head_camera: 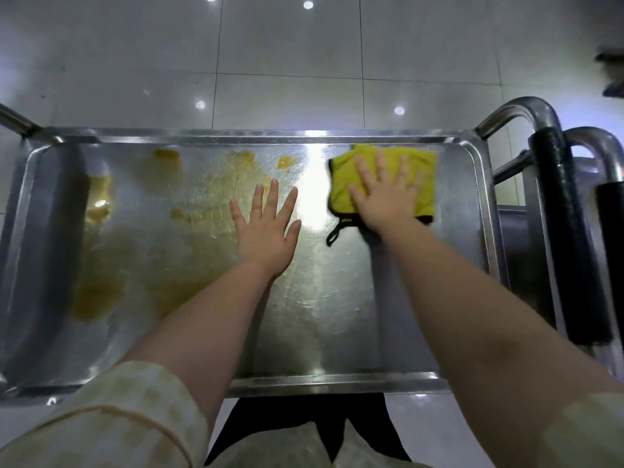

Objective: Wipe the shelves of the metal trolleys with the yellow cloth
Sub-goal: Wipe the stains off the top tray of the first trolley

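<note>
You're mid-wipe: your flat right hand [385,194] presses the yellow cloth [344,177] at two o'clock, and your left hand [266,231] lies flat and empty. Next, probably sweep the stains [99,194] at nine o'clock.

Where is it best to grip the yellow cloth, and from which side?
I would pinch the black loop at the near left corner of the black-edged yellow cloth, coming from the near left: it juts out onto the steel trolley shelf, clear of the flat right hand.

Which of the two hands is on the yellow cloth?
The right hand, fingers spread flat on the yellow cloth at the far right of the trolley shelf. The left hand rests flat on bare metal, touching no cloth.
</note>
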